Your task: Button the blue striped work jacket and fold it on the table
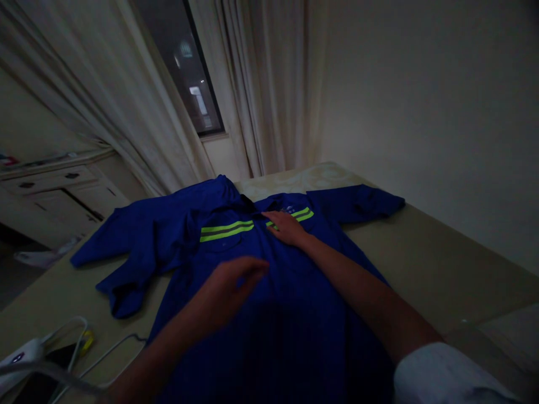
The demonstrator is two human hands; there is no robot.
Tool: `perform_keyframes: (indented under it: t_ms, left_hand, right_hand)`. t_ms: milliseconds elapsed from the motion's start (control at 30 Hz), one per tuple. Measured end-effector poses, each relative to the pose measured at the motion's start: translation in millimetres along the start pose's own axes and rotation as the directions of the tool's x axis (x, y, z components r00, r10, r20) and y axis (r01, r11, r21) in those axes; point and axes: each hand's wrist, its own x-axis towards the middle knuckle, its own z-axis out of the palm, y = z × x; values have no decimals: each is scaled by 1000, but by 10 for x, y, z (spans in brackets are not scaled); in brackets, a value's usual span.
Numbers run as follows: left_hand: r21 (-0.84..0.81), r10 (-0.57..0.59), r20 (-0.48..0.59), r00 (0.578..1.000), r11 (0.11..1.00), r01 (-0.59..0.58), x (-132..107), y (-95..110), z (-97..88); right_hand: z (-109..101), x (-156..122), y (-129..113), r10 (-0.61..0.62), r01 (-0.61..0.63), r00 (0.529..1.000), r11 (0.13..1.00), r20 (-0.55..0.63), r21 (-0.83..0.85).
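Note:
A blue work shirt (261,303) with yellow-green and grey reflective stripes lies spread front up, its collar toward the far end of the table. My right hand (286,227) rests flat on its chest beside the collar opening, fingers stretched over part of the right-hand stripe. Lower and to the left, my left hand (236,283) hovers over the shirt front, slightly blurred. Its fingers are curved, with a gap between them and the thumb, and nothing shows in it. More blue cloth (135,224) lies bunched at the left; whether it is a separate garment I cannot tell.
The pale table (421,264) meets a plain wall on the right. At its near left corner lie a white power strip (23,359), cables and a dark flat object (50,376). Long curtains (269,84) hang around a dark window; a cabinet (63,196) stands at the left.

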Motion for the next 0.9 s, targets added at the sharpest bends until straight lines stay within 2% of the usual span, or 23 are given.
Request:
perform_keyframes:
  t_ms: [33, 67, 133, 200, 267, 333, 400, 467, 500, 533, 567, 600, 633, 667, 700, 733, 767, 800, 833, 900]
  left_hand:
    - [77, 64, -12, 998, 995, -63, 379, -102, 19]
    - [209, 121, -82, 989, 973, -101, 744, -216, 50]
    - [462, 198, -137, 971, 880, -114, 1363, -459, 118]
    - [657, 254, -122, 959, 746, -114, 1783, -692, 152]
    - [778, 258, -50, 965, 616, -125, 2019, -874, 113]
    - [849, 225, 19, 974, 511, -135, 2131, -965, 7]
    - [881, 222, -32, 975, 467, -77, 2167, -950, -128]
    - [847, 195, -122, 973, 531, 0, 2158, -863, -251]
    - [800, 124, -89, 988, 600, -3, 2146, -813, -301]
    - [731, 14, 24, 1000, 682, -27, 2134, -770, -341]
    - [639, -110, 198, 974, 768, -43, 2127, -742, -372]
    - [544, -210, 368, 906, 838, -27, 2131, -732, -391]
    - [478, -269, 470, 841, 878, 14, 2148, -744, -396]
    - [454, -293, 475, 830, 889, 54, 2178, -775, -386]
    - [467, -285, 388, 877, 881, 79, 2219, -824, -358]
    - [503, -235, 242, 941, 860, 85, 2269, -885, -314]
    - [546, -159, 94, 983, 833, 82, 2321, -952, -253]
    - [583, -96, -16, 995, 808, 87, 2372, -1020, -182]
    - [598, -73, -72, 995, 795, 102, 2418, -1082, -105]
    - [574, -143, -49, 988, 806, 145, 2486, -1177, 33]
  right_hand:
    - [5, -9, -11, -26, 26, 1000, 1000, 15, 5]
    - [6, -14, -23, -41, 41, 999, 999, 31, 5]
    - [0, -21, -39, -39, 40, 998, 999, 51, -5]
    - [-2, -26, -39, -33, 34, 998, 999, 49, -15]
    - [4, -32, -29, -32, 33, 999, 999, 30, -11]
    - [15, -33, -19, -26, 26, 1000, 1000, 9, 1]
    - [21, -25, -21, -17, 17, 1000, 1000, -6, 8]
    - [17, -8, -35, -9, 9, 1000, 1000, -9, 0]
    - [12, 3, -46, 7, -7, 1000, 1000, -4, -11]
    - [6, 14, -56, 38, -37, 999, 999, 9, -28]
    - [-1, 23, -65, 78, -77, 997, 996, 29, -48]
    - [-8, 29, -73, 123, -119, 991, 990, 50, -69]
    - [-14, 30, -78, 163, -157, 985, 984, 62, -84]
    - [-20, 25, -81, 192, -186, 980, 979, 60, -88]
    - [-25, 16, -83, 202, -199, 979, 977, 40, -78]
    - [-31, 3, -83, 197, -197, 980, 979, 0, -51]
    - [-38, -11, -82, 190, -191, 980, 982, -58, -12]
    - [-48, -21, -77, 186, -183, 974, 983, -132, 36]
    - [-65, -24, -66, 190, -173, 957, 981, -220, 91]
    - [-133, 1, -9, 245, -170, 875, 963, -419, 208]
